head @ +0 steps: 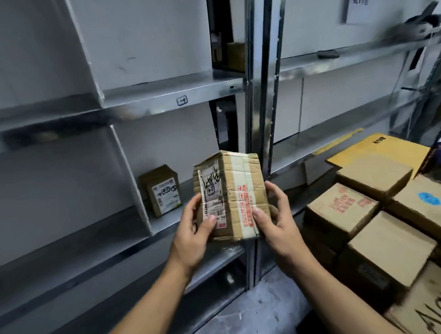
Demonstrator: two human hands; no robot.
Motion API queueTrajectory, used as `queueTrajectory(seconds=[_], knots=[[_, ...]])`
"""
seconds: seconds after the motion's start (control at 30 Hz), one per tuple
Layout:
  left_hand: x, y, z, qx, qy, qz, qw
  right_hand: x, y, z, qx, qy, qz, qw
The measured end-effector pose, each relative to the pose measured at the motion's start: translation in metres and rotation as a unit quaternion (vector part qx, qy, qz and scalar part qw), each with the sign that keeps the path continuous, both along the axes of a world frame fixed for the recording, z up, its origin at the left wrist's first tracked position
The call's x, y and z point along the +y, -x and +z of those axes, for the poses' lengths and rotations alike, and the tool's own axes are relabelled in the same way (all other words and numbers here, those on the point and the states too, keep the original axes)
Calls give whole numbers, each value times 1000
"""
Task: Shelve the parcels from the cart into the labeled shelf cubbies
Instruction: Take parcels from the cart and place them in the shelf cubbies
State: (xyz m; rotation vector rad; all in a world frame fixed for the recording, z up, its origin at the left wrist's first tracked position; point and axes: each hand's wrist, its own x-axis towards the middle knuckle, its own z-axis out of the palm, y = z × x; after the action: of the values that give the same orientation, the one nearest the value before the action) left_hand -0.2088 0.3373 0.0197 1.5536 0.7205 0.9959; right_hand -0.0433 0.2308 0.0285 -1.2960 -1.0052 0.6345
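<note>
Held parcel (230, 195) before shelf (169, 93), shelved box (161, 190) behind-left, stacked boxes (380, 218) right.

Grey metal shelf (169, 91) runs from 9 to 2 o'clock, split into cubbies by white dividers (131, 175). On the middle board, just off centre toward 9 o'clock, one small brown box (162, 190) stands with its label facing out, near a divider. The upper board at 12 o'clock has a small tag (182, 100) on its front edge. In the right bay at 2 o'clock, the upper board holds a flat dark item (328, 54) and a blurred dark heap (416, 26). Concrete floor (241, 313) at 6 o'clock. Stacked cardboard boxes (392, 252) at 4 o'clock, support hidden.
</note>
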Motion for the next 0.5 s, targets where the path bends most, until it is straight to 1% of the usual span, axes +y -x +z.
queueTrajectory(seconds=[0.07,0.17,0.2,0.3,0.4,0.5], knots=[[9,11,0,21,-17,28,999,9,9,2,-37,15,-14,999],[20,24,0,60,-65,58,994,23,18,5,-143,52,-66,986],[24,28,0,75,-91,72,990,28,20,7,-161,59,-75,982],[34,33,1,115,-155,114,975,42,21,12,-158,76,-76,982],[43,33,2,146,-186,148,960,53,18,15,-105,81,-36,991],[51,30,3,164,-208,157,951,64,16,14,-85,99,-5,991]])
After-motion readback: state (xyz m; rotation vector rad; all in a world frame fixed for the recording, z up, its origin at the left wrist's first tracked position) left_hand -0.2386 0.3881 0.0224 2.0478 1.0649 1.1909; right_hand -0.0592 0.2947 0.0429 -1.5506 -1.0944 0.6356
